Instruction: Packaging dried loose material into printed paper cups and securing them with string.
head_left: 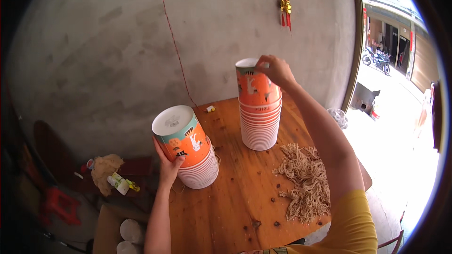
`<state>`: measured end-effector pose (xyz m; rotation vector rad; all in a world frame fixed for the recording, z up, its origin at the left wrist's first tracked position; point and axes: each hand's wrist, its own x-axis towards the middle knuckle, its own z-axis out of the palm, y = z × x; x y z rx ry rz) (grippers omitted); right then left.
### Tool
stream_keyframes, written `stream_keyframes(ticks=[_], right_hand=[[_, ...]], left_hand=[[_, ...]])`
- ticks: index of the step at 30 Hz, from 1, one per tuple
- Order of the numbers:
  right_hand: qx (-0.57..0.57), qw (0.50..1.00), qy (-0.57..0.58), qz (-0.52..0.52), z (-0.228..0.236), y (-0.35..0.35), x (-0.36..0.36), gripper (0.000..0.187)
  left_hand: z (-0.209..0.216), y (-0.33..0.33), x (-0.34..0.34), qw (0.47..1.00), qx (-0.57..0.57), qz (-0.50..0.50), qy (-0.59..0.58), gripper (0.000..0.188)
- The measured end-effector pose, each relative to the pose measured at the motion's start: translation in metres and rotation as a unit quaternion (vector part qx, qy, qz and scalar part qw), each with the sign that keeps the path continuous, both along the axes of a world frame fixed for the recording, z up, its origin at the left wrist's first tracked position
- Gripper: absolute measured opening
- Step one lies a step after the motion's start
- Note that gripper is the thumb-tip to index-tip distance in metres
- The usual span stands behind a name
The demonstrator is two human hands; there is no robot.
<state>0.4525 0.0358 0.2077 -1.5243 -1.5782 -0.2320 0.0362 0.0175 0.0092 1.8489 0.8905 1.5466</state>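
Two tall stacks of nested paper buckets, upside down, stand on a wooden table. Their top buckets are orange with a green band and white figures. My left hand is wrapped round the side of the left stack, which leans a little left. Thin twine shows along that stack's right side. My right hand has its fingers bent in a pinch at the upper edge of the right stack's top bucket. Several white rims show below it.
A heap of beige twine lies on the table's right. Near the wall is a small yellow-and-white item. A cardboard box with white rolled or cup-like things stands at lower left, by a red stool. An open doorway is at right.
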Motion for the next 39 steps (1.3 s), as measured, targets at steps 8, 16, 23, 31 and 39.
stream_keyframes(ticks=[8, 16, 23, 31, 39], right_hand=[[0.197, 0.967, 0.151, 0.064, 0.033, -0.044, 0.014, 0.026], [0.129, 0.865, 0.443, 0.199, -0.086, -0.196, -0.049, 0.019], [-0.279, 0.842, 0.402, 0.228, -0.234, -0.246, -0.058, 0.021], [-0.211, 0.973, 0.035, 0.085, -0.254, -0.243, 0.014, 0.014], [-0.305, 0.952, -0.03, 0.022, -0.265, -0.232, -0.003, 0.026]], left_hand=[[0.002, -0.009, 0.001, 0.982, 0.106, 0.149, 0.054, 0.095], [0.03, -0.148, 0.133, 0.981, 0.168, -0.087, 0.048, 0.071], [0.007, -0.202, 0.141, 0.98, -0.003, -0.04, 0.194, 0.034], [0.02, -0.185, 0.126, 0.89, 0.053, -0.072, 0.447, 0.036], [0.016, -0.188, 0.131, 0.878, 0.148, -0.068, 0.449, 0.044]])
